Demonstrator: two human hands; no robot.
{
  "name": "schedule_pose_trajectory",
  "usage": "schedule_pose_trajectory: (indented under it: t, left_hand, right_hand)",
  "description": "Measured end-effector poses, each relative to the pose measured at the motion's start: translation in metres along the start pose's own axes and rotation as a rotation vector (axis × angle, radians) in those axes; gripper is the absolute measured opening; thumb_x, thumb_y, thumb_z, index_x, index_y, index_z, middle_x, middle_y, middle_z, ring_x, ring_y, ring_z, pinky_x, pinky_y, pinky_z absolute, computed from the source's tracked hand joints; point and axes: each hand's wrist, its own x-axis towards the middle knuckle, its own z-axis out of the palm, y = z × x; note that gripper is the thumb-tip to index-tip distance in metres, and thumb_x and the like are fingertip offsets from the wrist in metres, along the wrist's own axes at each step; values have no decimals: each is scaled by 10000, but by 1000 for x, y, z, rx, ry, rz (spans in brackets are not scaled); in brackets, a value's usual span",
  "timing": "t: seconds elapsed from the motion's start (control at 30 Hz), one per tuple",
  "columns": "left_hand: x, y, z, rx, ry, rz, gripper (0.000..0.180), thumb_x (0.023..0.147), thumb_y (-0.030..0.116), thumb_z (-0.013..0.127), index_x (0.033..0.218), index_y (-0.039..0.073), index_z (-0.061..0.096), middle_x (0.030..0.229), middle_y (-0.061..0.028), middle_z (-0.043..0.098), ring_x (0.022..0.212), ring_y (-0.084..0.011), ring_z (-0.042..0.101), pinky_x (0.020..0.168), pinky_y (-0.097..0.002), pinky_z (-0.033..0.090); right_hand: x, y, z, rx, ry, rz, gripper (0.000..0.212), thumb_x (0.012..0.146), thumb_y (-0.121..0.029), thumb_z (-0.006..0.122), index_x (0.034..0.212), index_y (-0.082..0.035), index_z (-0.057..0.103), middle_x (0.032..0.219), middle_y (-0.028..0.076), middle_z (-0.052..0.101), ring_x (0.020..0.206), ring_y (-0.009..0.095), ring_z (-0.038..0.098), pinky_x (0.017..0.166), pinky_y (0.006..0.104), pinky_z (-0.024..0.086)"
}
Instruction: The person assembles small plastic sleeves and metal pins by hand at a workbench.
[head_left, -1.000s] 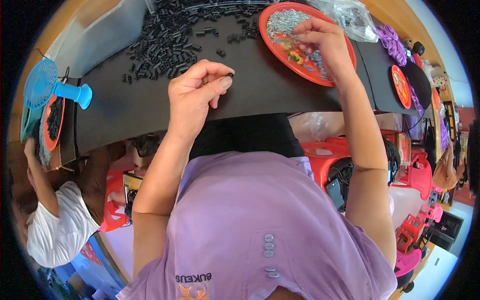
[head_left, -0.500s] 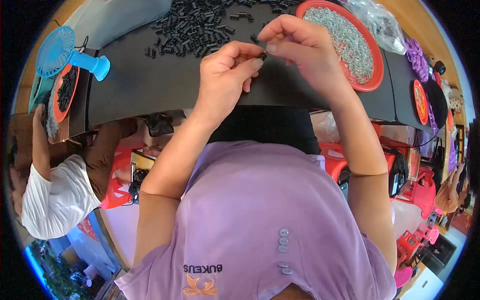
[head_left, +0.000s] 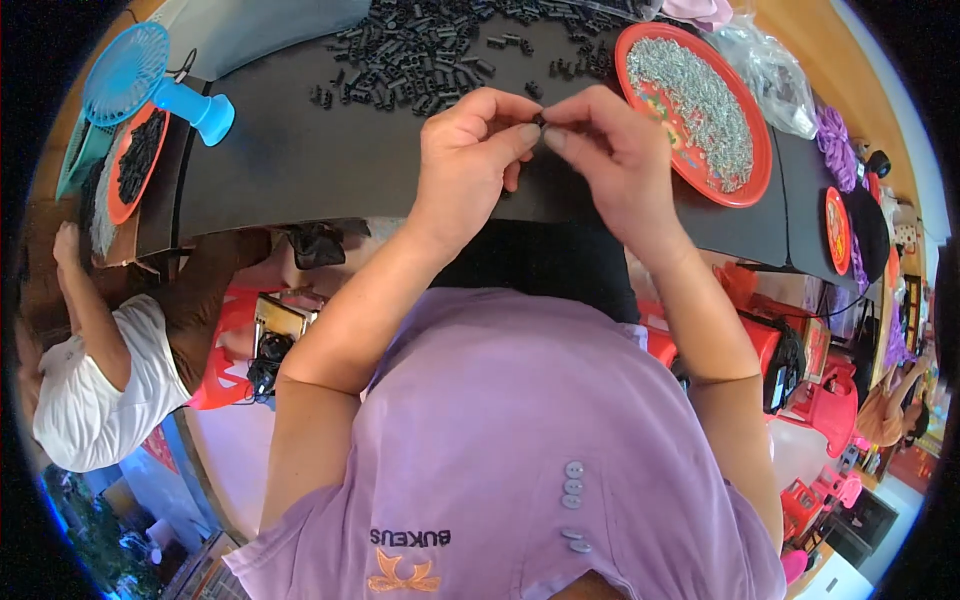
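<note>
Above the near part of the black table, my left hand [head_left: 480, 150] pinches a small black plastic part [head_left: 539, 119] between thumb and fingers. My right hand [head_left: 615, 145] meets it there, its thumb and forefinger pressed together at the part's right side. Whatever the right fingertips hold is too small to make out. Beyond my hands lies a heap of similar black parts [head_left: 415, 55]. To the right, close to my right hand, a red plate [head_left: 763, 150] bears many small shiny metal pieces [head_left: 700, 105].
A blue desk fan [head_left: 190, 105] stands at the left table edge, beside a red tray of black pieces [head_left: 143, 155]. Another person in white [head_left: 105, 395] sits at the left. A clear plastic bag [head_left: 768, 75] and purple bundles [head_left: 836, 140] lie right of the plate.
My right hand has lowered and come in to the black part, closing the gap between the fingertips. The view has shifted slightly. The person at the left has moved an arm.
</note>
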Motion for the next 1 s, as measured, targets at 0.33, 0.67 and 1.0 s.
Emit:
schedule_pose_trajectory:
  t: [0.33, 0.67, 1.0]
  left_hand:
    - [-1, 1, -3, 0, -79, -27, 98, 859, -6, 614, 952, 7, 643, 752, -5, 589, 609, -60, 517, 500, -205, 420]
    - [-3, 2, -7, 314, -317, 176, 107, 828, -20, 596, 930, -16, 628, 894, -20, 571, 827, -93, 549, 759, -224, 435]
    - [-3, 3, -6, 293, -277, 219, 85, 815, -41, 609, 896, -19, 612, 830, -49, 562, 738, -110, 556, 674, -244, 449]
  right_hand:
    - [72, 13, -25, -238, -69, 13, 176, 772, -153, 668, 900, -33, 668, 753, 104, 671, 709, 215, 645, 670, 350, 494]
    - [100, 36, -46, -595, -165, 57, 154, 781, -69, 654, 916, 6, 649, 760, 68, 658, 728, 131, 588, 698, 294, 463]
    - [98, 38, -39, -893, -334, -408, 167, 731, -164, 687, 890, -114, 684, 887, 76, 621, 920, 294, 617, 788, 418, 497]
